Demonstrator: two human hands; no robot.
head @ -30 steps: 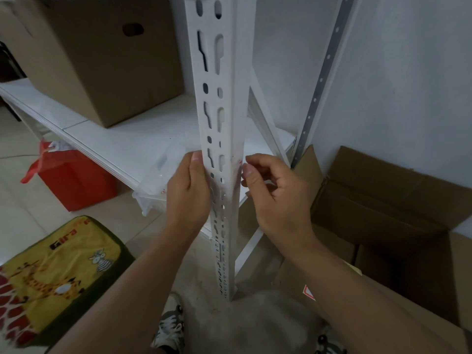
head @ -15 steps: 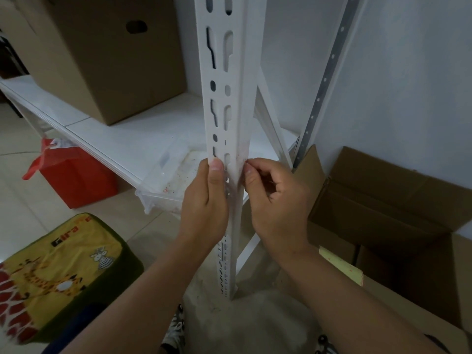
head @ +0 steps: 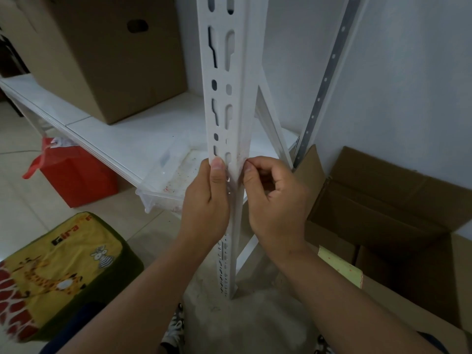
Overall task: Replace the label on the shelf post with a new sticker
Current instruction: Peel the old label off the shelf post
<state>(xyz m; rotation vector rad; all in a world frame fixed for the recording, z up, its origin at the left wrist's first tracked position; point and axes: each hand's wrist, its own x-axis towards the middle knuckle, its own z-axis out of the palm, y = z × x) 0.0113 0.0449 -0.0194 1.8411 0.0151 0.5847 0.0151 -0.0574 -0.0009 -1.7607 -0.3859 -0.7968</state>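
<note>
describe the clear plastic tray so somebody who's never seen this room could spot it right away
Start at the white slotted shelf post that both hands touch, then look just left of it along the front edge of the white shelf. The clear plastic tray sits there, overhanging the edge. Unlike the brown cardboard box behind, it is see-through, shallow and speckled with red bits.

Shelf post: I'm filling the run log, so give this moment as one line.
left hand: grip on shelf post | right hand: fingertips pinched at post edge | red flecks there | sticker: not visible
</note>
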